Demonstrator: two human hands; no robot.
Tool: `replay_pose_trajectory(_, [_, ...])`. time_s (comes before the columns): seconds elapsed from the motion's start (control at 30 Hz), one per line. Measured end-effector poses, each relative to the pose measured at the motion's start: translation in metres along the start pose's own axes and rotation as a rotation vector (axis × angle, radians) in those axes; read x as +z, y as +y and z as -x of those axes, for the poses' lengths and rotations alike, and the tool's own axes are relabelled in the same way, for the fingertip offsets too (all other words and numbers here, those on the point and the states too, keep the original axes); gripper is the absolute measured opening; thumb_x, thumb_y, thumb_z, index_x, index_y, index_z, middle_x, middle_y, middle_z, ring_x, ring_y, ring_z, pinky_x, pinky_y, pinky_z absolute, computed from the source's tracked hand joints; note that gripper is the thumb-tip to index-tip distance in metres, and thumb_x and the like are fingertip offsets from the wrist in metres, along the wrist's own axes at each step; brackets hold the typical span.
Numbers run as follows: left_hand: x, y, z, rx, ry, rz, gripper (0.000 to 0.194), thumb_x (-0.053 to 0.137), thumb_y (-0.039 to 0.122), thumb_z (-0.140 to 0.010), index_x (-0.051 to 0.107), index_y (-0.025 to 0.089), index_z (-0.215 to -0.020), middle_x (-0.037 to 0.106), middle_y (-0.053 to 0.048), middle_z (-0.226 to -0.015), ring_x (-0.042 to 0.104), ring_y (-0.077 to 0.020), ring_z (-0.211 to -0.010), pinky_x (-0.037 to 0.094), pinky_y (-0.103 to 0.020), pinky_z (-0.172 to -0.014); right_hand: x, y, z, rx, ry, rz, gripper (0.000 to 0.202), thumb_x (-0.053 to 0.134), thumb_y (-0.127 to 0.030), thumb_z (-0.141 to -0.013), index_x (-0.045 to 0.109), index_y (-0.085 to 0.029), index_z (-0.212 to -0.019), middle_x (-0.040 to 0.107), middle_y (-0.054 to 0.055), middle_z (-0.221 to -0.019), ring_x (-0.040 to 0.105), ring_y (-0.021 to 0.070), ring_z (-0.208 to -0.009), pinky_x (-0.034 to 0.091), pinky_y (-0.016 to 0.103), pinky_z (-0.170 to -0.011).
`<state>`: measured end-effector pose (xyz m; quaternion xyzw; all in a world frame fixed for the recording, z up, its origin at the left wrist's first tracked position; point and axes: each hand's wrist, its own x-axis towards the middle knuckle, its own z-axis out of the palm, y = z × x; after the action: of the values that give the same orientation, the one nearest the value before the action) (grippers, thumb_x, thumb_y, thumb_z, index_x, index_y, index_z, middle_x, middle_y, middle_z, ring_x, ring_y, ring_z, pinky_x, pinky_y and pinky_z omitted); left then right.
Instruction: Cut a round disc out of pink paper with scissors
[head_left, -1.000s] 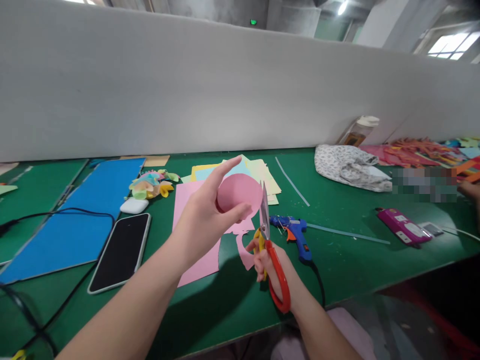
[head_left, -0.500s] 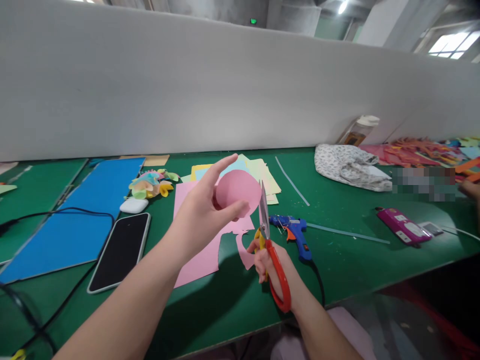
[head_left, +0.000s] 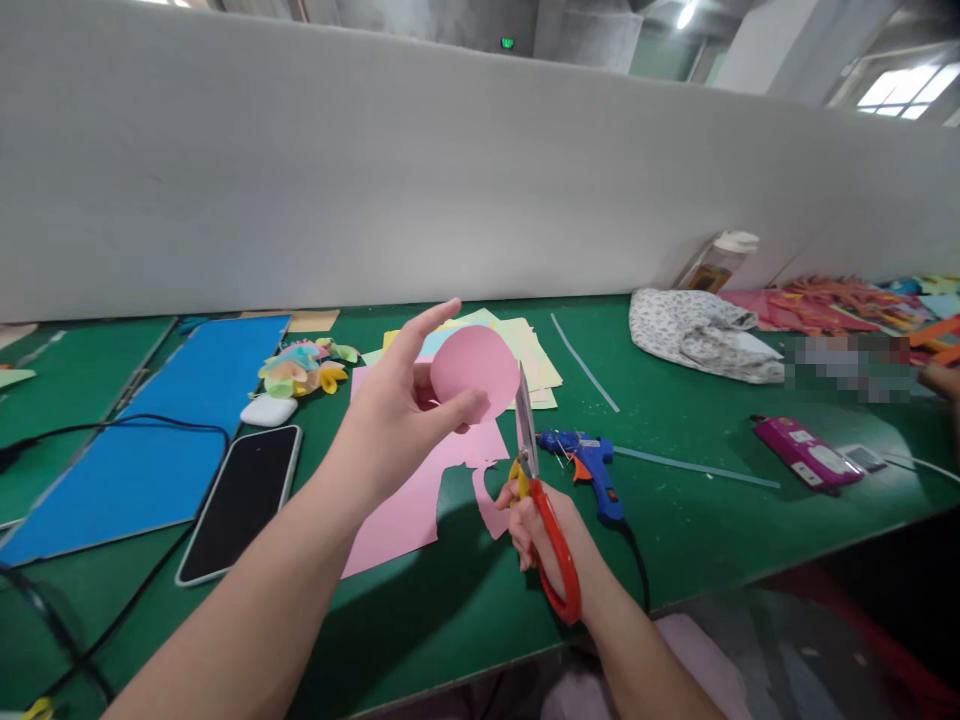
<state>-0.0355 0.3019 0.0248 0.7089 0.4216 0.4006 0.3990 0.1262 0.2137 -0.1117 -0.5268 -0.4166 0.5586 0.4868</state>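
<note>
Between the thumb and fingers of my left hand (head_left: 401, 415) is a pink paper circle (head_left: 476, 368), held up above the table. My right hand (head_left: 541, 525) grips scissors (head_left: 555, 550) with red and yellow handles, the blades pointing up at the circle's right edge. Whether the blades touch the paper I cannot tell. Under my hands lies a pink sheet (head_left: 397, 530) with a curved cut-out, and a curved pink scrap (head_left: 491, 508) lies beside it. Behind the circle are pale yellow and blue sheets (head_left: 536, 360).
Right of the scissors lies a blue glue gun (head_left: 596, 465) with its cord. A phone (head_left: 241, 505), white case (head_left: 268, 411), paper flowers (head_left: 304, 368) and a blue board (head_left: 157, 420) are on the left. A patterned cloth (head_left: 694, 335) and purple pack (head_left: 806, 455) sit right, near another person's hand (head_left: 941, 382).
My left hand has moved slightly left and up with the paper circle, and the circle has turned a little. My right hand and the scissors have hardly moved.
</note>
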Motion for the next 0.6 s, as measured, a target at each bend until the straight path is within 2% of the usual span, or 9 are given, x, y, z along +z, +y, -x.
replay_pose_trajectory(0.2, [0.002, 0.004, 0.0, -0.019, 0.057, 0.004, 0.081, 0.073, 0.028, -0.078, 0.04, 0.028, -0.151, 0.067, 0.005, -0.064, 0.069, -0.0178, -0.058, 0.061, -0.03, -0.061, 0.004, -0.003, 0.005, -0.007, 0.013, 0.028, 0.071, 0.056, -0.089, -0.072, 0.06, -0.018, -0.083, 0.046, -0.006, -0.057, 0.038, 0.0052, -0.038, 0.038, 0.017, -0.034])
replay_pose_trajectory(0.4, [0.003, 0.009, 0.003, -0.015, 0.066, 0.005, 0.078, 0.072, 0.026, -0.08, 0.041, 0.027, -0.151, 0.067, 0.004, -0.064, 0.069, -0.0182, -0.058, 0.06, -0.032, -0.063, 0.005, -0.009, 0.008, 0.007, 0.006, 0.03, 0.072, 0.055, -0.089, -0.071, 0.059, -0.019, -0.086, 0.038, -0.009, -0.053, 0.037, 0.0064, -0.039, 0.038, 0.017, -0.034])
replay_pose_trajectory(0.6, [0.005, 0.013, 0.005, -0.005, 0.111, -0.009, 0.073, 0.07, 0.023, -0.082, 0.043, 0.026, -0.15, 0.066, 0.005, -0.064, 0.068, -0.0173, -0.057, 0.06, -0.032, -0.064, 0.006, -0.011, 0.01, 0.001, 0.003, 0.043, 0.069, 0.053, -0.088, -0.074, 0.055, -0.019, -0.081, 0.037, -0.01, -0.052, 0.034, 0.0053, -0.038, 0.034, 0.017, -0.035])
